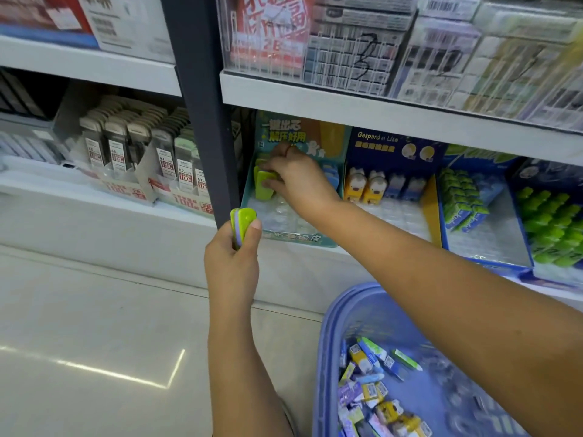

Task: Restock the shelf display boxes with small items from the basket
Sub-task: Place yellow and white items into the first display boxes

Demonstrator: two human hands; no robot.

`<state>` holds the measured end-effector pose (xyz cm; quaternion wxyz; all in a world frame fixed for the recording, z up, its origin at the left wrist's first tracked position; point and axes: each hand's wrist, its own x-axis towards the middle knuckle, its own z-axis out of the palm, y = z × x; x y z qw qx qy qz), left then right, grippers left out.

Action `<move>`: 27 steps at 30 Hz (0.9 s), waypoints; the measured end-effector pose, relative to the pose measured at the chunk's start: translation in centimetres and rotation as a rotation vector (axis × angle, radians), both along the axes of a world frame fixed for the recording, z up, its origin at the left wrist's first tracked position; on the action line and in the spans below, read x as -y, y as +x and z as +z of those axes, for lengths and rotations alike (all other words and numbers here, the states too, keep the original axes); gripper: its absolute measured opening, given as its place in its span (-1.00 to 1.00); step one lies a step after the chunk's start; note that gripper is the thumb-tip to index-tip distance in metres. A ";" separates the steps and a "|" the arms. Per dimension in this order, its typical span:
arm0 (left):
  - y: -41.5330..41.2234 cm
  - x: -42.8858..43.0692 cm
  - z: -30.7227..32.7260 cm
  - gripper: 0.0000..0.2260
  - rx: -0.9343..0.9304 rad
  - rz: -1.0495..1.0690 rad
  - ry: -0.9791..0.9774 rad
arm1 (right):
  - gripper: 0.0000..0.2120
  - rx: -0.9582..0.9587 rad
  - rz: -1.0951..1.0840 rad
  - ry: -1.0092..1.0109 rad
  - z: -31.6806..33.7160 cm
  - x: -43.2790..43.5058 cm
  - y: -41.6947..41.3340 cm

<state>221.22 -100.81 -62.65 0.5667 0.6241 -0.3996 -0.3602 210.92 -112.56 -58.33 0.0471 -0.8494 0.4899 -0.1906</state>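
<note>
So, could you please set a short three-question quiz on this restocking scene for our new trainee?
1. True or false: the left hand holds a green-and-purple oval plastic item.
2. The right hand, pinching a lime-green plastic item, reaches into which box? A teal cardboard display box; B dark blue box; C clear acrylic case.
3. Fill in: loose small packets lie in the ____ plastic mesh basket.
Key: 1 true; 2 A; 3 blue.

The front of the teal display box lies open to me; a dark post blocks its left, a shelf board its top.
</note>
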 end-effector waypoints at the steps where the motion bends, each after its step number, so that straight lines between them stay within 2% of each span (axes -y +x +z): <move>1: 0.1 -0.1 0.0 -0.83 -0.004 -0.012 0.001 | -0.70 -0.010 -0.003 -0.007 -0.1 0.0 -0.1; 6: 0.1 0.0 0.2 -0.93 -0.038 -0.060 0.019 | -0.70 -0.061 0.022 -0.035 0.0 0.1 0.2; 14: 0.2 -0.1 0.6 -0.84 -0.027 -0.098 0.036 | -0.72 -0.004 0.035 -0.074 -0.6 -0.3 0.4; 17: 0.3 0.0 0.8 -0.84 -0.043 -0.119 0.024 | -0.75 0.054 -0.041 -0.015 -0.4 -0.4 0.2; 20: 0.3 -0.2 1.0 -0.90 -0.042 -0.137 0.002 | -0.67 0.003 -0.040 0.035 0.2 -1.5 -0.2; 22: 0.3 -0.2 1.2 -0.85 -0.064 -0.096 -0.030 | -0.61 0.162 0.020 0.110 0.3 -3.2 -0.9; 25: 0.2 -0.1 1.7 -0.79 -0.121 -0.053 -0.096 | -0.70 0.608 0.123 0.431 0.2 -6.0 -2.0; 27: -0.1 0.1 2.0 -0.78 -0.116 -0.082 -0.133 | -0.74 0.781 0.174 0.525 0.3 -6.9 -3.0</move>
